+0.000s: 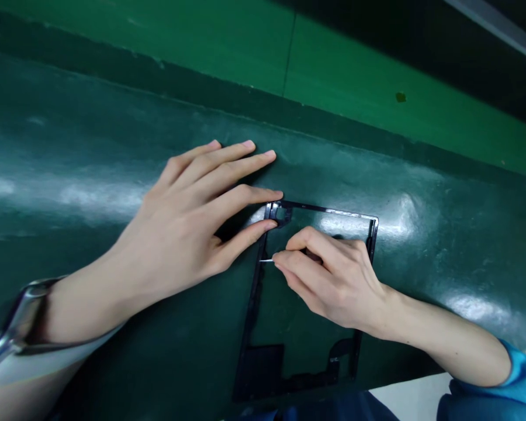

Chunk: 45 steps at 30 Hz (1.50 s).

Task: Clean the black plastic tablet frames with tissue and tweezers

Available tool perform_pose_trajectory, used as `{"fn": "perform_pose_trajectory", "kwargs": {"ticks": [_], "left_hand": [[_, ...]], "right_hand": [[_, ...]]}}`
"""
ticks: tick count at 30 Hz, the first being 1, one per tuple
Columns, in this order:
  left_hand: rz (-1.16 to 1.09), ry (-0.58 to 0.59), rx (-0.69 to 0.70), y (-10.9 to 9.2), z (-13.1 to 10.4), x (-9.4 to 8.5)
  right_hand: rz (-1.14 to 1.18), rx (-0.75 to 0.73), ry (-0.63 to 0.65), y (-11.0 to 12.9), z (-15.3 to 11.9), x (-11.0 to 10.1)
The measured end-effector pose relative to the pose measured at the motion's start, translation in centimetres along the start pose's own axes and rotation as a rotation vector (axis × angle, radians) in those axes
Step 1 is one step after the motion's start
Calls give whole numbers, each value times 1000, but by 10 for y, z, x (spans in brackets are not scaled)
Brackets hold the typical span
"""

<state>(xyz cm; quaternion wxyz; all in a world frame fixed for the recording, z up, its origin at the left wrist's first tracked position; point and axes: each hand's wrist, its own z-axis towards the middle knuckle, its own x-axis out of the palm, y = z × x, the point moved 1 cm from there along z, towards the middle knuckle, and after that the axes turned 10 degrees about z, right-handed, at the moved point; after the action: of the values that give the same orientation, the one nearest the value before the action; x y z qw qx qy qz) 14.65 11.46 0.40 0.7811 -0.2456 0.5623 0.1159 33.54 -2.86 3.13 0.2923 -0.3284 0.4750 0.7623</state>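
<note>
A thin black rectangular frame (251,316), open in the middle, lies flat on the green work surface. My left hand (188,216) has its thumb and index fingertips on either side of the frame's upper left corner, holding it there. Its other fingers stretch out apart over the surface. In a closed pinch, my right hand (337,280) grips a thin tool with a pointed metal tip (266,261). That tip reaches the frame's left side bar, just below my left thumb. Most of the tool is hidden by my fingers.
The green mat (158,339) is glossy and extends to both sides. Behind it rises a green ledge (342,76) with a dark area above. A watch (26,321) is on my left wrist. Near the bottom edge, dark blue clothing (333,408) shows close to the frame.
</note>
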Motion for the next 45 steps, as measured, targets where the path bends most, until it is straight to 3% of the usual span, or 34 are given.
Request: {"fn": "perform_pose_trajectory", "kwargs": {"ticks": [45], "left_hand": [[-51,17,-25,0,0,-1]], "right_hand": [[71,27,37,-1,-2,-1]]}}
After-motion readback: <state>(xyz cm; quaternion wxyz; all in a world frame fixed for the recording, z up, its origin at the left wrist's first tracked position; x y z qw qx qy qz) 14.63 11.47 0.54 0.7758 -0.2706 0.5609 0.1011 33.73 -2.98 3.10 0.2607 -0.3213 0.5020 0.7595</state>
